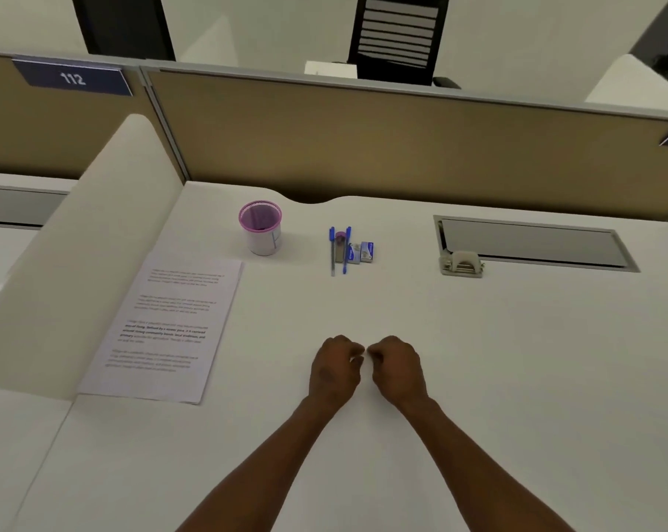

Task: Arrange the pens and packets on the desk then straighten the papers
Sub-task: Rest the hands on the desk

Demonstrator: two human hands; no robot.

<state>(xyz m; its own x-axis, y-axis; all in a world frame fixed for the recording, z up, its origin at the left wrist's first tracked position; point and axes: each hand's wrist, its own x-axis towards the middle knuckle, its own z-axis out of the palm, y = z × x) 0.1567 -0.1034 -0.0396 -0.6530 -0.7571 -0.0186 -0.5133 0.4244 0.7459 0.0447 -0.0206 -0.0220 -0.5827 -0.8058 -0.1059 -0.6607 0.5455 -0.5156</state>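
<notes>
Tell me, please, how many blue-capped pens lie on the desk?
2: left blue-capped pen beside the purple item, right blue-capped pen next to the small packets. None seem hidden.

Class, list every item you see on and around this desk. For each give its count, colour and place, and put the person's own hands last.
pen holder: 1, pink mesh, back left of the desk
pens: 2, blue, side by side at back centre
packets: 2 small boxes, blue and white, just right of the pens
small item between the pens: 1, purple-topped, too small to identify
papers: 1 stack, white with printed text, left side of the desk
hole punch: 1, grey, right of centre by the cable tray
cable tray: 1, grey, set into the desk at back right
number sign 112: 1, blue, on the partition
office chair: 1, black, beyond the partition
left hand: loosely curled, empty, front centre
right hand: loosely curled, empty, beside the left
</notes>
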